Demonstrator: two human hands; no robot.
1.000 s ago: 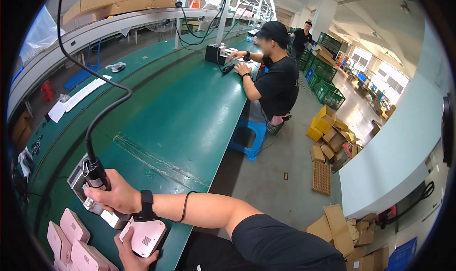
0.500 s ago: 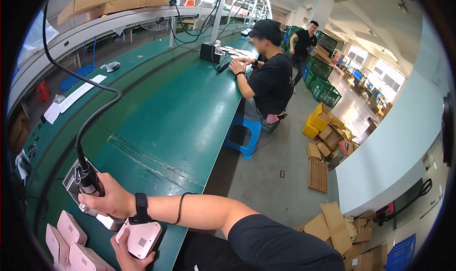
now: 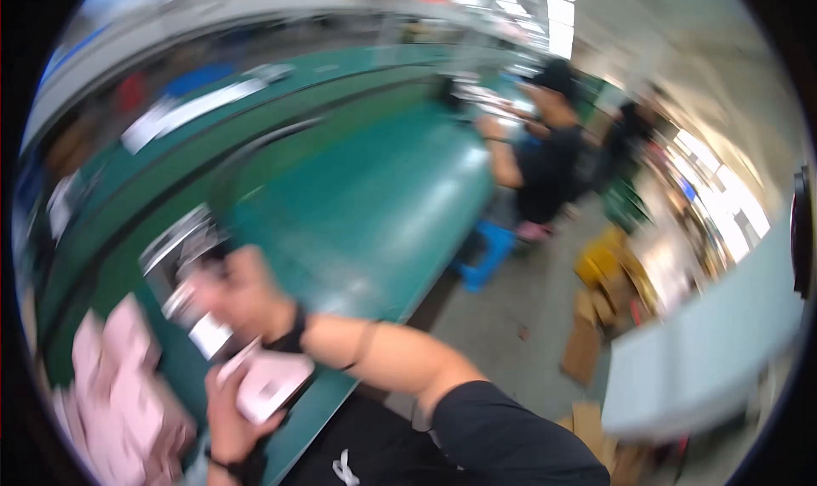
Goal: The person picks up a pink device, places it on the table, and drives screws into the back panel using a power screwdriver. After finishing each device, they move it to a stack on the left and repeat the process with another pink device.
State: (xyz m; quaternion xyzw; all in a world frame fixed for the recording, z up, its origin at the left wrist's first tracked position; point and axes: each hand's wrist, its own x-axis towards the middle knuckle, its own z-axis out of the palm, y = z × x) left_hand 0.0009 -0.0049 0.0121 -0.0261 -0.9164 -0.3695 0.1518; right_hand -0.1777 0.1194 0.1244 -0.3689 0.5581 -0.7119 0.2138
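Near the bench's (image 3: 340, 205) edge, I grasp a pale-pink case (image 3: 271, 385) in my left hand (image 3: 228, 414), its blurred face showing a grey patch. Pink cases (image 3: 128, 384) crowd left; my right hand (image 3: 245, 294), grip too smeared to tell, partly blocks a silvery device (image 3: 180, 232). Beyond sits a co-worker (image 3: 549, 167).

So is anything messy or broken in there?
Messy, yes: the yellow and brown cardboard boxes on the floor, right of the blue stool, look jumbled at odd angles instead of neatly stacked. The pink casings at lower left lean unevenly too. It's too blurry to tell if anything's broken.
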